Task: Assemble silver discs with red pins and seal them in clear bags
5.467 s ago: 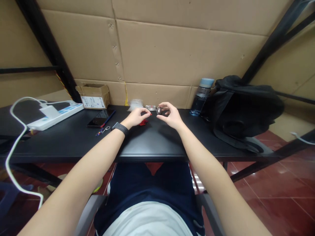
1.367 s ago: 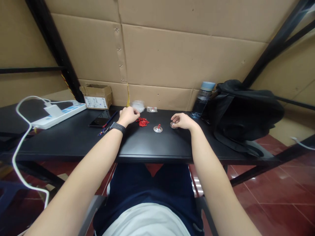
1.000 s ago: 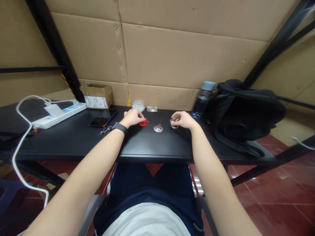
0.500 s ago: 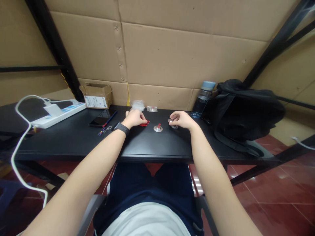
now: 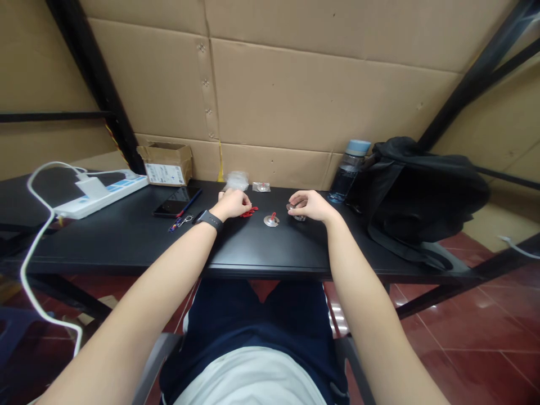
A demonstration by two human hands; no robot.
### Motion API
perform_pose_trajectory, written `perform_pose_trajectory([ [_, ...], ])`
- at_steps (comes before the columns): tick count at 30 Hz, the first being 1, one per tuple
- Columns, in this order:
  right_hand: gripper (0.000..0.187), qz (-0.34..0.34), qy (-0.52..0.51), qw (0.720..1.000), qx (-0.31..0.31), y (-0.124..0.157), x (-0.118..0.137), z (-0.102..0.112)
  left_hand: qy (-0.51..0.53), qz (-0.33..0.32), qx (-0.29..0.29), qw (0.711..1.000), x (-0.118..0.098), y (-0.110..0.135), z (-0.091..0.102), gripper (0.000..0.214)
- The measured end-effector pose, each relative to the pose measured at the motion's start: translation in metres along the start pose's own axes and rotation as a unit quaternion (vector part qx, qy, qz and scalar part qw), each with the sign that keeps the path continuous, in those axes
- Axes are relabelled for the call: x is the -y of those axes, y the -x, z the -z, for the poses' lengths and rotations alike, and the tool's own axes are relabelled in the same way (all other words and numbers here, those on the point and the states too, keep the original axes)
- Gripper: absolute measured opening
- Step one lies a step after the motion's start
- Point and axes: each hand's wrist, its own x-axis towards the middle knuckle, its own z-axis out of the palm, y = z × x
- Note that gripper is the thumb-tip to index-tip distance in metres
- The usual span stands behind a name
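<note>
My left hand (image 5: 234, 203), with a dark watch on its wrist, is closed, thumb and fingertips together at a pile of thin red pieces (image 5: 250, 212). What sits in the pinch is too small to make out. My right hand (image 5: 311, 206) has its thumb and fingers closed on a clear round suction cup (image 5: 289, 207). Other clear discs lie beneath that hand, partly hidden by it. Between the hands a clear suction cup with a red hook (image 5: 271, 220) rests on the black table (image 5: 270, 250).
Behind the hands lie a clear plastic bag (image 5: 237, 180) and a small clear packet (image 5: 261, 187). Leftward are a phone (image 5: 177, 201), keys (image 5: 181, 223), a cardboard box (image 5: 166, 166) and a power strip (image 5: 105, 197). A water bottle (image 5: 348, 171) and black backpack (image 5: 422, 191) stand right.
My right fingers have shifted slightly left with the suction cup. My left fingertips have drawn back a little from the red pieces. The suction cup between the hands has stayed put.
</note>
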Motion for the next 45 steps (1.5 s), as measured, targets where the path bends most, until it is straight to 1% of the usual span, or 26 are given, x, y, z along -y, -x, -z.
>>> perform_pose_trajectory([
  [8,0.043,0.000,0.010,1.000,0.004,0.000,0.002,-0.001,-0.005,-0.001,0.024,1.000,-0.005,0.003,0.000,0.008],
  [11,0.045,0.003,0.004,1.000,0.006,0.001,0.002,-0.002,-0.007,-0.012,0.009,1.000,-0.005,0.002,0.000,0.009],
  [16,0.061,0.005,-0.046,0.999,-0.011,0.002,0.004,-0.005,0.021,-0.020,-0.039,0.999,-0.010,0.003,0.003,0.011],
  [18,0.060,0.016,-0.054,0.998,-0.029,0.002,0.006,-0.006,0.050,-0.031,-0.053,0.997,-0.014,0.005,0.005,0.009],
  [22,0.054,0.032,-0.048,0.994,-0.091,0.000,0.008,-0.009,0.104,-0.066,-0.071,0.990,-0.020,0.007,0.007,0.004],
  [26,0.048,0.060,-0.023,0.990,-0.127,-0.005,0.006,-0.010,0.152,-0.105,-0.079,0.979,-0.022,0.008,0.007,0.007],
  [28,0.045,0.087,-0.019,0.986,-0.139,-0.008,0.006,-0.013,0.180,-0.126,-0.086,0.972,-0.025,0.008,0.007,0.008],
  [31,0.041,0.112,-0.028,0.985,-0.127,-0.009,0.008,-0.018,0.215,-0.142,-0.088,0.962,-0.030,0.010,0.008,0.015],
  [33,0.038,0.121,-0.023,0.986,-0.111,-0.009,0.012,-0.022,0.212,-0.142,-0.085,0.963,-0.032,0.011,0.009,0.014],
  [36,0.034,0.137,-0.006,0.986,-0.090,-0.008,0.017,-0.027,0.189,-0.143,-0.087,0.968,-0.034,0.012,0.009,0.005],
  [38,0.036,0.151,-0.008,0.985,-0.084,-0.008,0.019,-0.031,0.176,-0.144,-0.096,0.969,-0.035,0.012,0.009,0.002],
  [40,0.043,0.164,-0.024,0.982,-0.094,-0.009,0.021,-0.036,0.158,-0.149,-0.112,0.970,-0.037,0.011,0.009,0.004],
  [42,0.052,0.176,-0.038,0.977,-0.118,-0.010,0.024,-0.041,0.139,-0.153,-0.129,0.970,-0.038,0.011,0.007,0.004],
  [45,0.059,0.192,-0.050,0.969,-0.145,-0.011,0.027,-0.048,0.120,-0.150,-0.149,0.970,-0.040,0.011,0.003,0.003],
])
